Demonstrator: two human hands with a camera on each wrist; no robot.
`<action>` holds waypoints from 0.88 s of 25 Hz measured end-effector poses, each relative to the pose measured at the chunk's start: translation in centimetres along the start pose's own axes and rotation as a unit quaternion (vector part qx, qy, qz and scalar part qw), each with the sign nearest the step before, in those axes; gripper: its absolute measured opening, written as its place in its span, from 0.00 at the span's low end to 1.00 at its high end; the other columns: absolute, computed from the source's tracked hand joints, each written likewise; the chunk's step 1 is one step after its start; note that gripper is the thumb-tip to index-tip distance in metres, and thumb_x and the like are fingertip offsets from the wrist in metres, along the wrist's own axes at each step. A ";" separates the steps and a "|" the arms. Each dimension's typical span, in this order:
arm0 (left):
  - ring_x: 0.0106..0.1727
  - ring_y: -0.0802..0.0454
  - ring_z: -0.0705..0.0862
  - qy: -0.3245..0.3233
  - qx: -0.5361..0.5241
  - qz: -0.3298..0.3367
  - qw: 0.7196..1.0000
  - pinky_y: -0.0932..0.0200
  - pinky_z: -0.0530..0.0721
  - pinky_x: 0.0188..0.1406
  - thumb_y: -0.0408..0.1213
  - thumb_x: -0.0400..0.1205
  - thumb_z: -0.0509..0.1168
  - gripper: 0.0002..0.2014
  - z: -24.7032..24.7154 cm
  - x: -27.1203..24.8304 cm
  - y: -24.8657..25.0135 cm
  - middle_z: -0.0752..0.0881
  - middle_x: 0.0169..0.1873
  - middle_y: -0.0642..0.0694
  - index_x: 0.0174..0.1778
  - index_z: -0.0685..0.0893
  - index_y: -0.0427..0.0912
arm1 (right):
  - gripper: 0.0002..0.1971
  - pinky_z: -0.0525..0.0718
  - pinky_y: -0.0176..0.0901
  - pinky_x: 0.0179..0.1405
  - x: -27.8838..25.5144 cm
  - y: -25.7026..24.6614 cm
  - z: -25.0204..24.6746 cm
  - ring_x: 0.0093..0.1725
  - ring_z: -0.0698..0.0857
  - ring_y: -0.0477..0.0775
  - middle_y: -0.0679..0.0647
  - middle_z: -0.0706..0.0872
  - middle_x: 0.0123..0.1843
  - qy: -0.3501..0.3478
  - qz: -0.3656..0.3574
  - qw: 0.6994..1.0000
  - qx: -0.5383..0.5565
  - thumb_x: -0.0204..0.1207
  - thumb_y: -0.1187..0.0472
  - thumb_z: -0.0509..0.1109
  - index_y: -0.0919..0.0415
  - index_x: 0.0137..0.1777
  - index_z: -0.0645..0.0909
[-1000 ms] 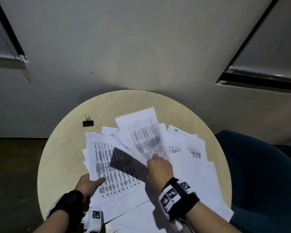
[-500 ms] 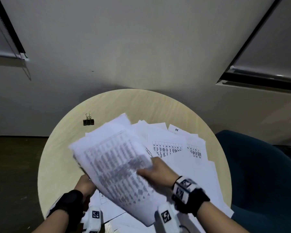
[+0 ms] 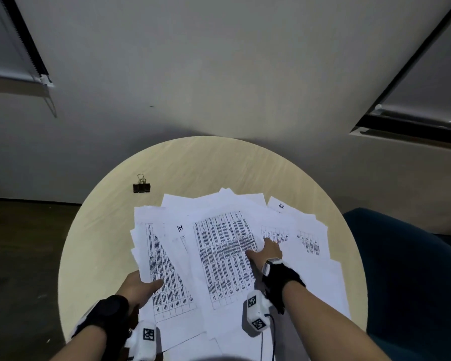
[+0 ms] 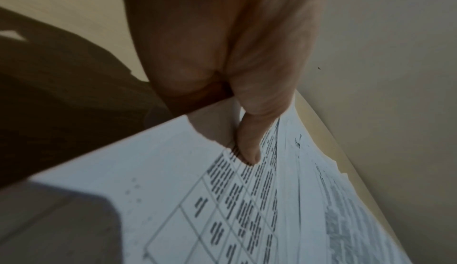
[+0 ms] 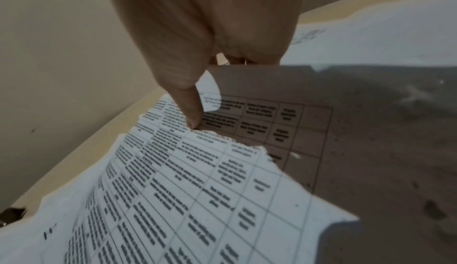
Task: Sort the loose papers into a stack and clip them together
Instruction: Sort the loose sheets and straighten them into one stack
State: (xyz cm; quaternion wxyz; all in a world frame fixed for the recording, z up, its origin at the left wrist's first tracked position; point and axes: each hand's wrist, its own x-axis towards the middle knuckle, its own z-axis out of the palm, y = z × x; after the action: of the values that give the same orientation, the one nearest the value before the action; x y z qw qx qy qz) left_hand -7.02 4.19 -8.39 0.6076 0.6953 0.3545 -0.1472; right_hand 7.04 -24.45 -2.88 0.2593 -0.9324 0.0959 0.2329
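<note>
Loose white papers (image 3: pixel 305 238) with printed tables lie fanned over the round table (image 3: pixel 102 243). My left hand (image 3: pixel 143 286) grips the left bundle of papers (image 3: pixel 164 277) at its near edge. In the left wrist view its thumb (image 4: pixel 247 147) lies on top of the sheets (image 4: pixel 222 209). My right hand (image 3: pixel 264 252) pinches the right edge of a printed sheet (image 3: pixel 224 259) lying on top of the pile. The right wrist view shows its thumb (image 5: pixel 190 112) on that sheet (image 5: pixel 173 190). A black binder clip (image 3: pixel 141 187) sits apart at the far left of the table.
A dark teal chair (image 3: pixel 412 282) stands close to the table's right side. The wall (image 3: pixel 219 74) rises just behind the table. Dark floor (image 3: pixel 18 256) lies to the left. Bare tabletop shows at the far side and left. The clip (image 5: pixel 10 216) also appears in the right wrist view.
My right hand swept the raised printed sheet down and leftward over the left bundle; the sheet now lies flat on the pile. My left hand kept its grip in place.
</note>
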 end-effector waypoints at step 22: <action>0.25 0.48 0.76 0.000 0.108 -0.015 0.994 0.58 0.74 0.32 0.45 0.71 0.78 0.19 -0.2 0.3 0.4 0.85 0.22 0.37 0.26 0.78 0.38 | 0.62 0.52 0.62 0.82 -7.8 16.4 -0.3 0.85 0.44 0.61 0.59 0.43 0.87 0.098 0.317 0.941 0.065 0.63 0.29 0.72 0.56 0.85 0.38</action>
State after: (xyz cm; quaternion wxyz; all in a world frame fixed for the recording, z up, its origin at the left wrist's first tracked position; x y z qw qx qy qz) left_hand -6.56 4.52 -8.23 0.5272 0.7514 0.3465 -0.1935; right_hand -4.53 -38.12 -6.08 0.2213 -0.8530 0.4266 0.2035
